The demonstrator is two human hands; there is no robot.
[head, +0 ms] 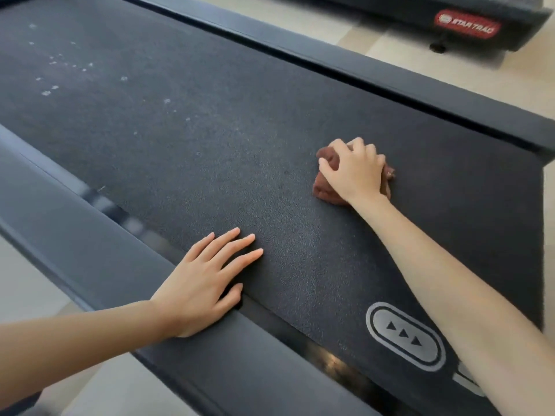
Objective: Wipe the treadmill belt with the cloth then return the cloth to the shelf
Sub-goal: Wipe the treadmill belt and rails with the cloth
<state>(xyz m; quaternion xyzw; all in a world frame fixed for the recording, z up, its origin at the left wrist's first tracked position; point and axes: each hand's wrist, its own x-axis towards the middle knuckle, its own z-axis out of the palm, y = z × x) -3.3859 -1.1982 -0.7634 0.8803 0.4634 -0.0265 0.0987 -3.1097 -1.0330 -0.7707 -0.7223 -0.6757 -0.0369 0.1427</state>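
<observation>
Right hand: The right hand (357, 171) is curled over the cloth (325, 191), fingers and thumb bunching it and pressing it down.
Cloth: It is a brown wad lying on the treadmill belt (210, 139), under that hand, nearer the far side rail (390, 76) than the near one.
Left hand: The left hand (198, 283) lies flat with its fingers straight and a little spread. It holds nothing; the palm sits over the edge of the near side rail (75, 223) and the fingers rest on the belt.
Dirt: A scatter of pale specks (60, 73) shows on the belt, well apart from the cloth.
Stage, by my reckoning: The wiping is under way, the specked stretch looks undone, and the shelf is nowhere in view.
Risk, belt slip: With weight leaning on the flat hand, a hard push of the cloth could make the belt creep and take the support with it.
Risk, missed patch: A wad this tight touches only a narrow strip, so dust between passes may be left.
Risk, snag: The cloth's loose end runs close to the gap beside the far rail and might catch there.
Risk, overreach: The specks lie far up the deck, and stretching for them could tip the person's balance.
Around: An oval mark with three arrows (404, 334) is printed on the belt near the right forearm, and a second treadmill (468, 25) with a red badge stands across the pale floor (375, 40).
In the way: Only the left hand lies on the belt, and it would need lifting for a pass along the near edge.
</observation>
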